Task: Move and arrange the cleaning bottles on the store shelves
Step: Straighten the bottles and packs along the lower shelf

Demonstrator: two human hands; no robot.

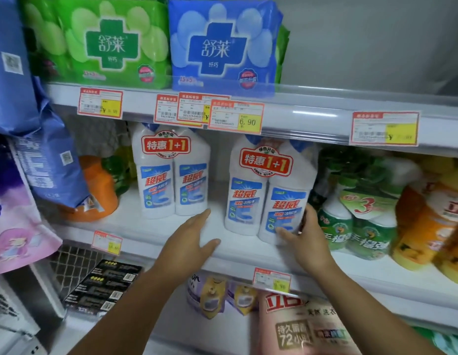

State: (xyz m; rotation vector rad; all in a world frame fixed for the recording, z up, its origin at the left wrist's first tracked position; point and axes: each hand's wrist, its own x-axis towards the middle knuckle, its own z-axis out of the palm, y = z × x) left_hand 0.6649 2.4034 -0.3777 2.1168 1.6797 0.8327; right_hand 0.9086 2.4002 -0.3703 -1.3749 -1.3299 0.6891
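Two twin packs of white cleaning bottles with blue labels and red "1+1" tags stand on the middle shelf (156,233). The left twin pack (171,175) is set further back. The right twin pack (269,193) is nearer the front edge, and my right hand (303,238) wraps its lower right side, thumb on the front and fingers behind. My left hand (189,242) hovers open over the bare shelf between the two packs and touches neither.
Green and white spray bottles (356,224) and orange bottles (425,226) stand right of the packs. An orange jug (99,190) and blue bags (51,162) sit at the left. Tissue packs (222,44) fill the shelf above; pouches (305,326) lie below.
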